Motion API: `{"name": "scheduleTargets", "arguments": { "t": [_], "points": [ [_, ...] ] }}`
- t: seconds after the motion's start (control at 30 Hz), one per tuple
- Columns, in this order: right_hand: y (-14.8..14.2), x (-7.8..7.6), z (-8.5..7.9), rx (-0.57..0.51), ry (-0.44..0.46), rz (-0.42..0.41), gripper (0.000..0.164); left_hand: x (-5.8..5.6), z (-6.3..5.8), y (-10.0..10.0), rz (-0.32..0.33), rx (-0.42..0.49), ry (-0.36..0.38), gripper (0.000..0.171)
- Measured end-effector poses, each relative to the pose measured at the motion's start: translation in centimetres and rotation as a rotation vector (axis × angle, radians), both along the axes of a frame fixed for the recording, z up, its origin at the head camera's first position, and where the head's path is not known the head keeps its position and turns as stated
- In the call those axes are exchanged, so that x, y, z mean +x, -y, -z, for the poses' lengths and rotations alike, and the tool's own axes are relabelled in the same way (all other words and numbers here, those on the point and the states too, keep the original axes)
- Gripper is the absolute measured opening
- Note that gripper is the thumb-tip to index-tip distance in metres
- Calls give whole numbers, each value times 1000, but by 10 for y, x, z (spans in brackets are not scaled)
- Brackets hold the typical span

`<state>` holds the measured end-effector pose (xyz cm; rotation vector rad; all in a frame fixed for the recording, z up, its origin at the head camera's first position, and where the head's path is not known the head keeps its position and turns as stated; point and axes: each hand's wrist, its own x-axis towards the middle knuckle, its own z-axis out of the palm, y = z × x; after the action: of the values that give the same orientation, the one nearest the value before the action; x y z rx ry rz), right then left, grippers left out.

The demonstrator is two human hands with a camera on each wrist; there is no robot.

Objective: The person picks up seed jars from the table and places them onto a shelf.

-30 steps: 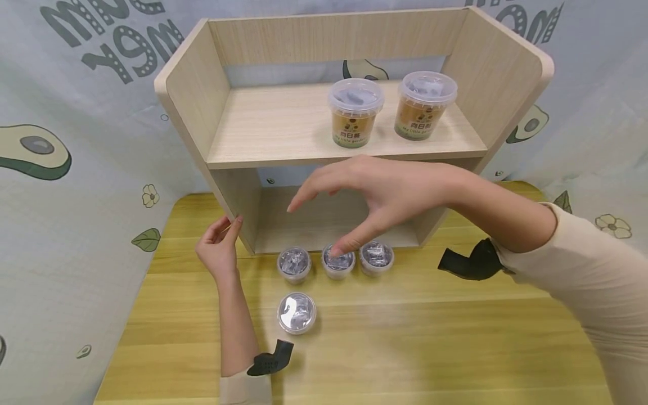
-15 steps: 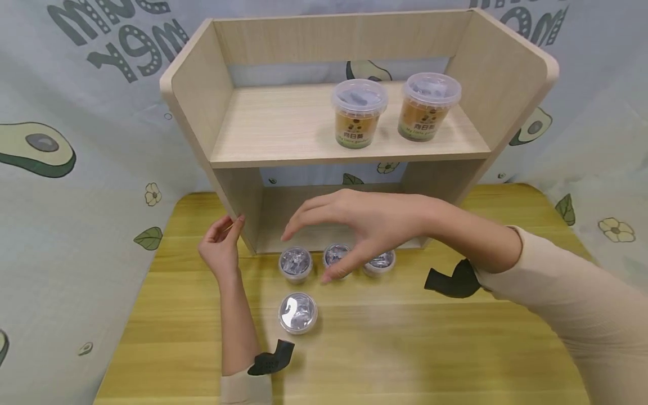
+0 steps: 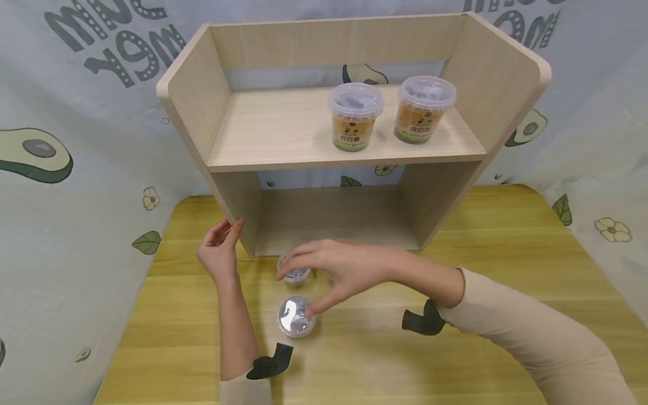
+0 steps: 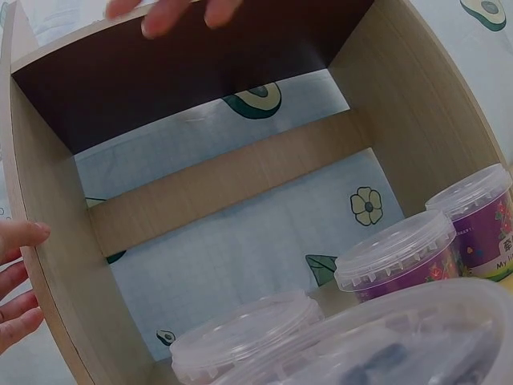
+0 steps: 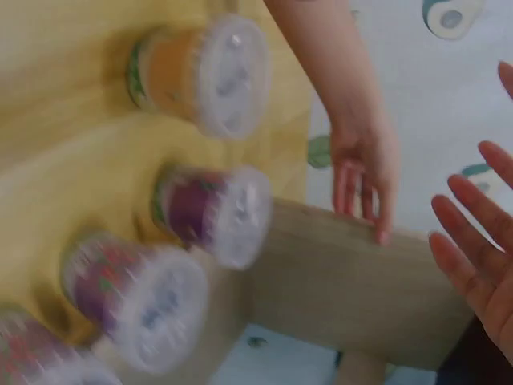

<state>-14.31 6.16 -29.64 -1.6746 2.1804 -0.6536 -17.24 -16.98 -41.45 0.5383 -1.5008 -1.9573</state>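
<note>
My left hand (image 3: 220, 247) pinches the front edge of the left side panel of a two-tier wooden shelf (image 3: 233, 202), thumb and fingers on either side. My right hand (image 3: 339, 270), fingers spread and holding nothing, hovers over lidded plastic cups on the table. An orange-bodied cup (image 5: 172, 76) stands nearest the person; its clear lid shows beside the right thumb in the head view. Behind it, a purple cup (image 5: 192, 204) stands partly under the right fingers in the head view. Two more purple cups, including this one (image 5: 100, 277), are hidden there by the right hand.
Two orange lidded cups, a middle one (image 3: 351, 132) and a right one (image 3: 417, 121), stand on the upper tier. The shelf's lower tier (image 3: 334, 216) is above the cup row. The yellow wooden table (image 3: 167, 337) meets a patterned cloth (image 3: 66, 236) behind.
My right hand has come down and toward the person, from in front of the shelf to over the cups, thumb now by the nearest lid. My left hand keeps its place on the panel.
</note>
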Motion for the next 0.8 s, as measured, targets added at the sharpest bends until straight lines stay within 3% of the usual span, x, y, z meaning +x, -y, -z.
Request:
{"name": "scheduleTargets", "arguments": {
  "t": [0.17, 0.3, 0.6, 0.8],
  "points": [
    [7, 10, 25, 122, -55, 33, 57, 1, -1, 0, -9, -3, -1, 23],
    [10, 14, 36, 135, -73, 45, 57, 2, -1, 0, -9, -14, 3, 21],
    [11, 17, 45, 137, -97, 60, 56, 1, -1, -1, -10, -22, 7, 23],
    [13, 20, 51, 122, -121, 89, 45, 1, -1, -1, -13, -16, 6, 20]
  ]
}}
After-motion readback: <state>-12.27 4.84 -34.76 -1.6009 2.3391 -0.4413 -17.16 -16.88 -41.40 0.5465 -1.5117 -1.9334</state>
